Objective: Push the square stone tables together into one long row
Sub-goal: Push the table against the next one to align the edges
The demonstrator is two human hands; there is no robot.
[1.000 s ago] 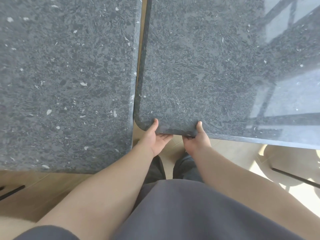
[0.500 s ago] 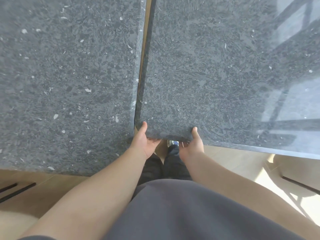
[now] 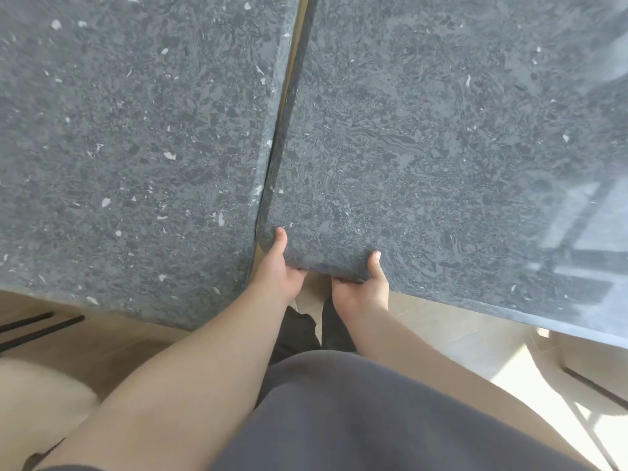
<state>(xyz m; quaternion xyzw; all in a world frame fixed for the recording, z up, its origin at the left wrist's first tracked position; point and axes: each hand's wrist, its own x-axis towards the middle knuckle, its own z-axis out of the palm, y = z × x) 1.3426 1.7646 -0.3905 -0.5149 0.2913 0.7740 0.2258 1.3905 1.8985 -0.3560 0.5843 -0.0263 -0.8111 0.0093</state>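
Observation:
Two dark grey speckled stone tables fill the view. The left table (image 3: 136, 147) and the right table (image 3: 441, 130) lie side by side with only a thin gap between their long edges. My left hand (image 3: 277, 273) grips the right table's near left corner, thumb on top and fingers underneath. My right hand (image 3: 365, 287) holds the same near edge a little to the right, thumb on top too. The right table's near edge slants away to the right and sits further from me than the left table's near edge.
Beige tiled floor (image 3: 458, 341) shows below the tables. Black metal bars (image 3: 37, 326) lie low on the left, another dark bar (image 3: 594, 385) on the right. A pale cushion-like shape (image 3: 37, 399) sits at lower left. My grey shirt fills the bottom.
The right table has slid leftward toward the left table, and the gap between them has narrowed to a thin slit. Both hands kept their grip on its near edge.

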